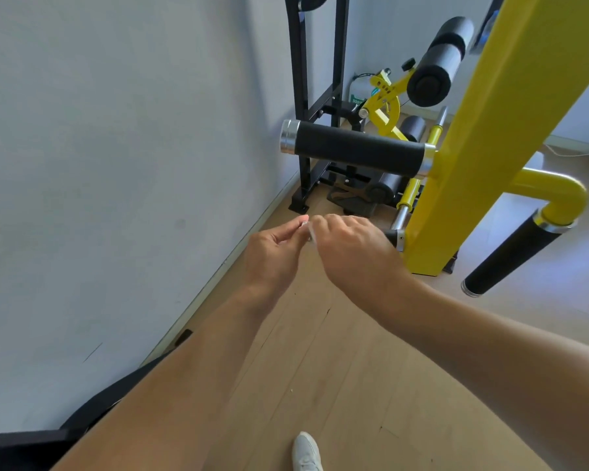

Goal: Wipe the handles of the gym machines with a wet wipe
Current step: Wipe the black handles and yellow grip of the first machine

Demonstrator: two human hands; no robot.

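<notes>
The wipe (307, 230) is a small white scrap, mostly hidden, held between the two hands in mid-air above the floor; only a thin white edge shows between the fingertips. The left hand (275, 248) pinches it with thumb and forefinger pressed together, the other fingers curled in; the right hand (352, 248) is turned knuckles-up with its fingers bent down onto the same scrap, the grip itself hidden behind the back of the hand. The hands touch or nearly touch at the wipe.

Directly above the hands a horizontal handle (357, 147) projects leftward from a yellow post (483, 137); it has a black grip and a silver end cap; it is apart from both hands. To the right of the right hand, beyond the post, a second handle (514, 256) with a black grip hangs diagonally from a curved yellow tube (555, 192); it is well apart from the hands.

Beyond the hands stand a black frame (301, 96) against the wall and a yellow bench assembly with black foam rollers (439, 62).

The floor (337, 351) is light wood-look plank, running under the hands and machines. To the left of the left hand a plain pale wall (116, 164) meets the floor at a light skirting line. Below the forearms a white shoe (306, 452) rests on the floor.
</notes>
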